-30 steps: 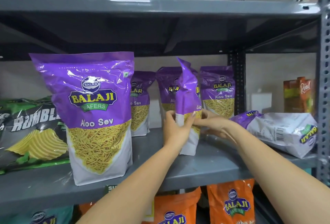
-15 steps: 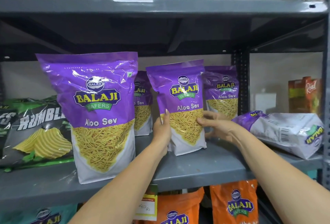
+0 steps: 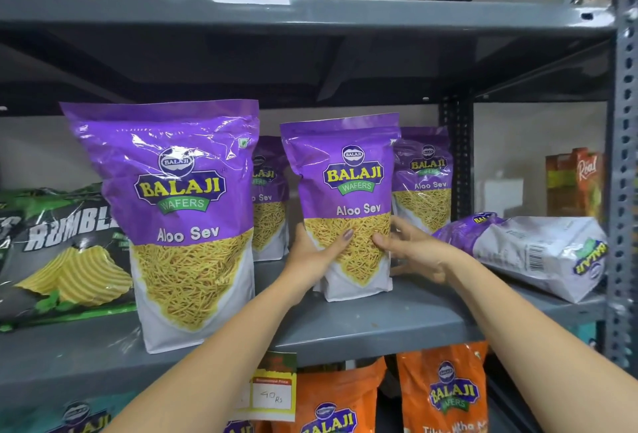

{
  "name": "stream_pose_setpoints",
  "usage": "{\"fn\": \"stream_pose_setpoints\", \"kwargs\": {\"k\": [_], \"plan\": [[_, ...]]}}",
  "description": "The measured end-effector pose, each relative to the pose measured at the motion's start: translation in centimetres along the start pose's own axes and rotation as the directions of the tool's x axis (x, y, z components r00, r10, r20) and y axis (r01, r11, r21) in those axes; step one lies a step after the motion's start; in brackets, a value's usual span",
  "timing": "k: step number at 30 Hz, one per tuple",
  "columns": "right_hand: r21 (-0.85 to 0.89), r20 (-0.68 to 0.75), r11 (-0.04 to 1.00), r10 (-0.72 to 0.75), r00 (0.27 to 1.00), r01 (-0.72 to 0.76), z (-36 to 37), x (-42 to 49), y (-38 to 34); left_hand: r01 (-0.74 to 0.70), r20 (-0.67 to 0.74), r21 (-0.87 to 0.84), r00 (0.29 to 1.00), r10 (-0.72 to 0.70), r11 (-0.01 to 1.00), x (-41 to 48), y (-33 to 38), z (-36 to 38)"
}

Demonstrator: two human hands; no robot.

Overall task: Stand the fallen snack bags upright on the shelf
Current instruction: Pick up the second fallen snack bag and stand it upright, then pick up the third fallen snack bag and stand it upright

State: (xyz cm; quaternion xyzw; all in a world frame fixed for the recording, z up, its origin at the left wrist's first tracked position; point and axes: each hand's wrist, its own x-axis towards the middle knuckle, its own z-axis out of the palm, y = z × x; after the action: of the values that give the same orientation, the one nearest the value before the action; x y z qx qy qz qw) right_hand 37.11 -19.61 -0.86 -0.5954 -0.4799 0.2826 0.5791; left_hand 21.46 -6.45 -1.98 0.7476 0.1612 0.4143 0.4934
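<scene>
Gripping the now front-facing bag with both hands.

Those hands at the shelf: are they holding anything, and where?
Yes. Both hold the upright purple Aloo Sev bag by its lower sides: left hand on its left edge, right hand on its right.

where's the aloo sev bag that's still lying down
In the head view, the fallen bag lies on its side at the right end of the grey shelf, right of the bag held in both hands.
</scene>
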Motion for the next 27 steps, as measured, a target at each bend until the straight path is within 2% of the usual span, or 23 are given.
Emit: {"fn": "stream_pose_setpoints", "kwargs": {"k": [5, 12, 19, 22, 25, 27], "plan": [[-0.064, -0.007, 0.997, -0.032, 0.999, 0.031, 1.2, -1.9, 0.0, -0.049, 0.037, 0.006, 0.998, 0.049, 0.999, -2.5, 1.1, -1.2], [-0.104, -0.015, 0.992, -0.078, 0.997, 0.076, 3.3, -4.3, -0.5, -0.101, -0.049, 0.090, 0.993, 0.106, 0.991, -5.8, 2.1, -2.0], [-0.101, -0.055, 0.991, -0.093, 0.994, 0.087, 4.3, -5.2, -0.5, -0.093, -0.087, 0.053, 0.991, 0.098, 0.994, -6.5, 1.8, -1.9], [-0.133, -0.059, 0.990, -0.064, 0.996, 0.056, 4.2, -5.6, -1.0, -0.114, -0.179, 0.030, 0.977, 0.118, 0.993, -7.1, 1.7, -0.9], [-0.304, -0.058, 0.952, -0.068, 0.996, 0.047, 3.4, -6.6, -2.3, -0.171, -0.342, 0.189, 0.912, 0.227, 0.967, -9.1, 1.4, 0.8], [-0.389, -0.162, 0.918, -0.153, 0.975, 0.080, 1.4, -7.3, -3.9, -0.233, -0.390, 0.266, 0.861, 0.326, 0.935, -11.9, 1.3, 2.7]]}}
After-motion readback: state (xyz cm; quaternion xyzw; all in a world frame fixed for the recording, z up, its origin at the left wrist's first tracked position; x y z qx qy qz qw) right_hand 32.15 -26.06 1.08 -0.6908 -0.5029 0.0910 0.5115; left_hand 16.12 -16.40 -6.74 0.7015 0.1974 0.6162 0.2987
